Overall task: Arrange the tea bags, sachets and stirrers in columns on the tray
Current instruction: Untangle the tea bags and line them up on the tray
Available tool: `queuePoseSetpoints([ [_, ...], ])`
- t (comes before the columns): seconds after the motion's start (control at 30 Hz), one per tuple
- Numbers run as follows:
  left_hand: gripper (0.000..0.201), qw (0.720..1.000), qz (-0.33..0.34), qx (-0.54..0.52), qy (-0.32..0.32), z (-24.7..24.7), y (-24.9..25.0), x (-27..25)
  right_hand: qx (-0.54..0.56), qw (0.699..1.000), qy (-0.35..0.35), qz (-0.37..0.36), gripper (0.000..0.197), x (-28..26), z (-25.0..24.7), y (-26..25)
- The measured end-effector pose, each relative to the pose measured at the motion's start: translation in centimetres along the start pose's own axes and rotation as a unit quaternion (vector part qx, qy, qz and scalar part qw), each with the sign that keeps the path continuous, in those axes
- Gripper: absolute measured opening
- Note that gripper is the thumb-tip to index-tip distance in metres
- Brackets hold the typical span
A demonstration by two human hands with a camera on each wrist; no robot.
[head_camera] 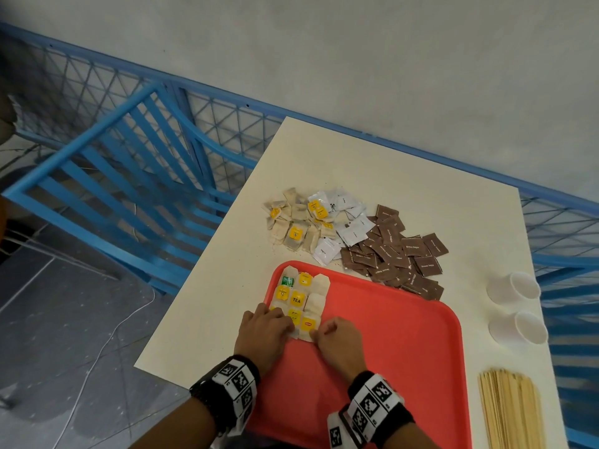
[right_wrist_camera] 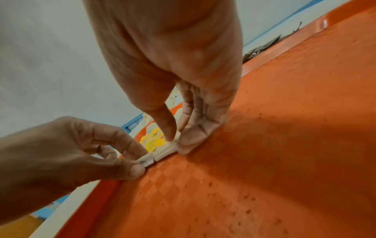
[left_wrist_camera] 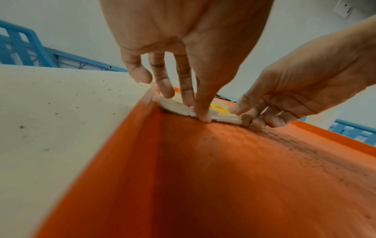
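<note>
Tea bags [head_camera: 299, 301] sit in three neat columns at the red tray's [head_camera: 405, 335] far left corner. The left hand [head_camera: 264, 332] pins the nearest bag's edge between thumb and fingers; the right hand [head_camera: 337, 340], fingers curled, pinches the neighbouring bag's [head_camera: 308, 325] corner. They look feather-light, soft, easily nudged, so I'd take them by the flat edges, gently.
</note>
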State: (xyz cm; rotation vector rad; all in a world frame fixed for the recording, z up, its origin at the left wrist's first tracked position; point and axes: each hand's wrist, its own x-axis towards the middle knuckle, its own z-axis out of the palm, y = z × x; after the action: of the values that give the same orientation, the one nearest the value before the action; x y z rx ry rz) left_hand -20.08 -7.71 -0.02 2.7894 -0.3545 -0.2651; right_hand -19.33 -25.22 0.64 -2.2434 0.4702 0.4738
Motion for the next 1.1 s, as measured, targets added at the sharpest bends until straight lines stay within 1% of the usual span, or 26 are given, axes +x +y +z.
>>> queuePoseSetpoints([
  [0.07, 0.017, 1.0, 0.004, -0.005, 0.015, 0.0, -0.3, 0.1, 0.028, 1.0, -0.013, -0.002, 0.017, -0.3, 0.0, 0.0],
  [0.13, 0.004, 1.0, 0.008, -0.022, 0.013, -0.3, -0.3, 0.1, 0.032, 0.999, -0.014, -0.005, 0.021, -0.5, -0.6, -0.1],
  [0.2, 0.013, 0.999, 0.006, -0.05, -0.006, -0.9, -0.3, -0.1, 0.014, 1.0, -0.006, -0.013, 0.02, -0.1, -2.0, -0.6],
  [0.23, 0.017, 0.996, -0.003, -0.082, -0.018, -1.5, -0.4, -0.2, -0.006, 1.0, -0.009, -0.026, 0.019, 0.4, -3.0, -1.1],
  [0.27, 0.022, 0.993, -0.012, -0.116, -0.014, -2.1, -0.5, -0.1, -0.034, 0.998, -0.018, -0.048, 0.019, 1.1, -4.1, -1.9],
  [0.3, 0.026, 0.987, -0.024, -0.159, -0.032, -3.1, -0.9, 0.2, -0.073, 0.994, -0.03, -0.071, 0.021, 2.1, -5.1, -2.6],
  [0.33, 0.025, 0.977, -0.038, -0.207, -0.043, -4.0, -1.4, 0.9, -0.111, 0.989, -0.033, -0.091, 0.023, 3.1, -6.2, -3.7],
  [0.37, 0.02, 0.967, -0.05, -0.246, -0.042, -4.9, -2.0, 1.8, -0.14, 0.985, -0.026, -0.102, 0.025, 4.3, -7.1, -5.0],
  [0.4, 0.014, 0.962, -0.066, -0.263, -0.036, -5.6, -2.5, 2.9, -0.155, 0.982, -0.015, -0.107, 0.026, 5.7, -7.7, -6.3],
  [0.47, 0.013, 0.959, -0.097, -0.263, -0.026, -6.3, -4.0, 4.9, -0.164, 0.98, 0.005, -0.114, 0.023, 9.0, -8.2, -8.5],
  [0.53, 0.014, 0.956, -0.13, -0.262, -0.019, -6.6, -5.0, 6.2, -0.197, 0.972, 0.017, -0.126, 0.018, 11.9, -7.7, -10.2],
  [0.57, 0.014, 0.953, -0.141, -0.266, -0.012, -6.5, -5.2, 6.6, -0.218, 0.966, 0.017, -0.137, 0.019, 13.1, -7.2, -10.8],
  [0.67, 0.013, 0.946, -0.141, -0.291, 0.006, -6.4, -4.8, 6.5, -0.259, 0.952, 0.023, -0.162, 0.02, 15.0, -5.7, -12.5],
  [0.73, 0.014, 0.94, -0.142, -0.309, 0.015, -5.9, -4.4, 5.9, -0.308, 0.935, 0.021, -0.172, 0.024, 15.9, -4.9, -13.0],
  [0.8, 0.016, 0.933, -0.149, -0.326, 0.02, -5.4, -4.2, 5.2, -0.354, 0.919, 0.008, -0.174, 0.033, 16.8, -4.3, -13.1],
  [0.87, 0.016, 0.927, -0.16, -0.337, 0.025, -4.9, -4.0, 4.7, -0.367, 0.915, -0.009, -0.165, 0.037, 17.9, -3.9, -13.0],
  [0.93, 0.013, 0.921, -0.166, -0.352, 0.025, -4.7, -3.9, 4.5, -0.371, 0.914, -0.008, -0.168, 0.034, 18.7, -3.3, -13.2],
  [1.03, 0.011, 0.917, -0.161, -0.365, 0.023, -4.6, -3.8, 4.3, -0.365, 0.912, -0.001, -0.186, 0.025, 19.4, -2.9, -13.1],
  [1.1, 0.011, 0.915, -0.157, -0.37, 0.023, -4.9, -3.7, 4.4, -0.336, 0.922, -0.004, -0.19, 0.016, 19.7, -3.2, -12.8],
])
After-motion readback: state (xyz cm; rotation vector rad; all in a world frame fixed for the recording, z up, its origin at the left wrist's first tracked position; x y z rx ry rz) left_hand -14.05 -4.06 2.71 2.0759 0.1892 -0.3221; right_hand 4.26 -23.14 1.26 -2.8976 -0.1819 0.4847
